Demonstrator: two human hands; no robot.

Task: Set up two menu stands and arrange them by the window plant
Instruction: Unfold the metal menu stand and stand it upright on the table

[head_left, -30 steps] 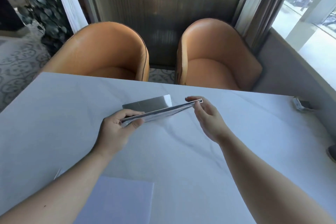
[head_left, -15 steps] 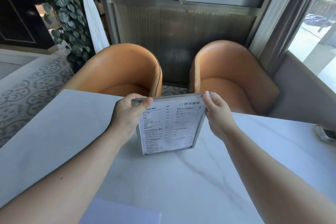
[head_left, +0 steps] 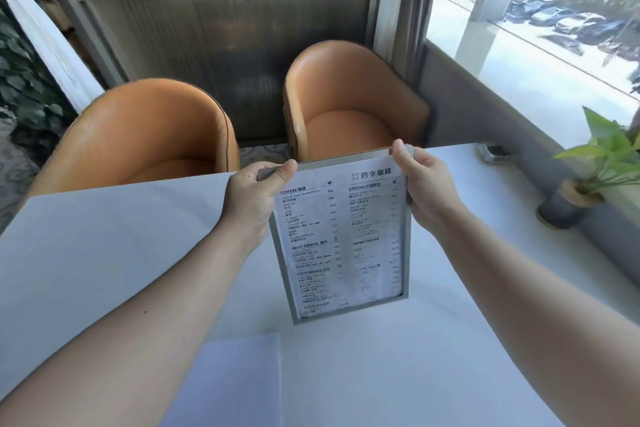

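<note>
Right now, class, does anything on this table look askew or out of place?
Only the menu stand: held by both top corners, it tilts, its bottom left corner lower than its right. The potted plant stands upright by the window.

Printed on the menu sheet (head_left: 341,239) inside the framed menu stand (head_left: 298,312): left column headed "COFFEE" at the top, then "FRUIT DRINKS" halfway down and "COLD DRINKS" lower; right column headed "SPECIAL". Above the right column, a title in four large Chinese characters, beginning 四季, the rest not clear. Under each heading, small item lines in English and Chinese with a price column alongside, all too blurred to read. At the bottom left, one more heading, illegible.
</note>
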